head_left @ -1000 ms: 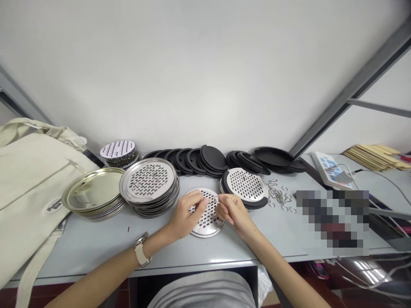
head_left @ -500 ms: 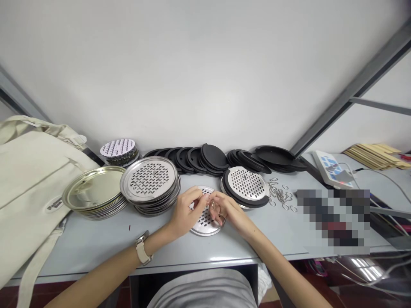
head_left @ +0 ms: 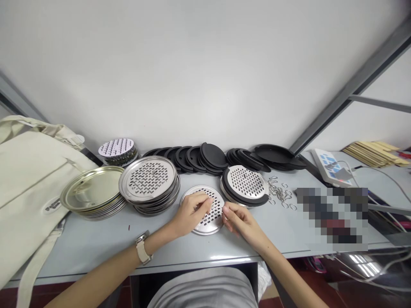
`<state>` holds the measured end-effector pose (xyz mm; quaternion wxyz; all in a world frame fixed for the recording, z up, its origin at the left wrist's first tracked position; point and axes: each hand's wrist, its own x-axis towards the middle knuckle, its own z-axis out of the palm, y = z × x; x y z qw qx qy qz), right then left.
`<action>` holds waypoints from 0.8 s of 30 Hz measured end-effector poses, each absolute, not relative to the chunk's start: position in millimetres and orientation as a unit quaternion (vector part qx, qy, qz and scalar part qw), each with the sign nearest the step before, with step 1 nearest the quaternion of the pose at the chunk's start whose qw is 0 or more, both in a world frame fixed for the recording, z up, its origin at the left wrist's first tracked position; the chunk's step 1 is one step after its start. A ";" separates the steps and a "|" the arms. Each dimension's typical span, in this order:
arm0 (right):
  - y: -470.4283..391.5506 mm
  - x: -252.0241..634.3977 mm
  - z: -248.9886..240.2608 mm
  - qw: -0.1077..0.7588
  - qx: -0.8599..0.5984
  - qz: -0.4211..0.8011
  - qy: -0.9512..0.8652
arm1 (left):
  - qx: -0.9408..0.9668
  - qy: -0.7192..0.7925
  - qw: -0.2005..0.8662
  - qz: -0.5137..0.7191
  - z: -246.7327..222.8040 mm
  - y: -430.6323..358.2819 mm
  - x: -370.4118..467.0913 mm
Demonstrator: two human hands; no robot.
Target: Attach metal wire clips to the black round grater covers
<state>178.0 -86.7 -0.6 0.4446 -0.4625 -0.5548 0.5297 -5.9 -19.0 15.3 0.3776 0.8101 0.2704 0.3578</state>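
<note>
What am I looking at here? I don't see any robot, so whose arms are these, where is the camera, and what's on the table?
There is no machine here: these are a person's own bare hands, seen by a camera worn on their head, looking forward and down.

The left hand is above a perforated metal disc that looks like a grater plate; whether it grips anything is unclear. The right hand pinches a small metal piece, too tiny to identify.

On the grey table, from left to right, are gold-coloured round lids, a stack of perforated metal discs, a perforated plate with a black rim piece and loose metal rings and clips. Black round pieces line the back.
</note>
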 end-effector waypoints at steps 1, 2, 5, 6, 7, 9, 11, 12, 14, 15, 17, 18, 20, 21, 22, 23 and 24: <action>-89.2 179.7 -0.1 0.443 -0.471 0.522 -0.556 | 0.809 0.273 0.377 0.358 15.5 -18.4 -6.3; -91.9 181.4 0.1 0.441 -0.481 0.512 -0.559 | 0.808 0.277 0.375 0.359 15.6 -17.8 -6.8; -100.0 186.9 -1.9 0.430 -0.513 0.479 -0.568 | 0.807 0.292 0.365 0.362 15.4 -16.5 -7.8; -102.6 188.9 -3.6 0.427 -0.522 0.469 -0.570 | 0.807 0.296 0.361 0.361 15.1 -16.3 -7.8; -104.9 190.8 -5.6 0.423 -0.530 0.459 -0.574 | 0.809 0.298 0.357 0.360 14.7 -16.3 -7.7; -108.1 194.3 -9.8 0.421 -0.540 0.440 -0.580 | 0.813 0.302 0.348 0.356 13.9 -16.4 -7.0; -108.9 197.2 -13.3 0.425 -0.544 0.430 -0.582 | 0.817 0.306 0.334 0.355 13.4 -16.7 -6.4; -108.5 198.4 -14.4 0.430 -0.543 0.430 -0.579 | 0.818 0.308 0.329 0.357 13.2 -16.8 -6.2; -106.7 200.5 -15.5 0.444 -0.542 0.434 -0.566 | 0.828 0.306 0.310 0.353 12.6 -16.9 -6.4; -105.7 201.4 -15.4 0.453 -0.541 0.435 -0.559 | 0.839 0.306 0.290 0.344 12.0 -16.8 -6.7; -104.3 203.1 -14.5 0.471 -0.540 0.433 -0.547 | 0.868 0.310 0.238 0.305 9.2 -16.3 -7.9; -104.1 203.7 -13.7 0.478 -0.540 0.430 -0.543 | 0.882 0.317 0.210 0.279 7.0 -15.8 -8.6; -104.2 204.6 -11.6 0.490 -0.542 0.422 -0.536 | 0.898 0.336 0.171 0.227 1.5 -14.5 -10.0; -104.6 204.7 -10.6 0.494 -0.543 0.420 -0.534 | 0.902 0.343 0.161 0.206 -1.3 -13.8 -10.5; -104.9 204.8 -9.8 0.496 -0.542 0.419 -0.533 | 0.905 0.348 0.155 0.189 -3.7 -13.2 -10.9; -105.3 204.8 -9.3 0.496 -0.540 0.421 -0.534 | 0.907 0.352 0.150 0.177 -5.4 -12.7 -11.2; -105.5 204.9 -9.0 0.494 -0.537 0.424 -0.536 | 0.908 0.353 0.147 0.169 -6.4 -12.4 -11.3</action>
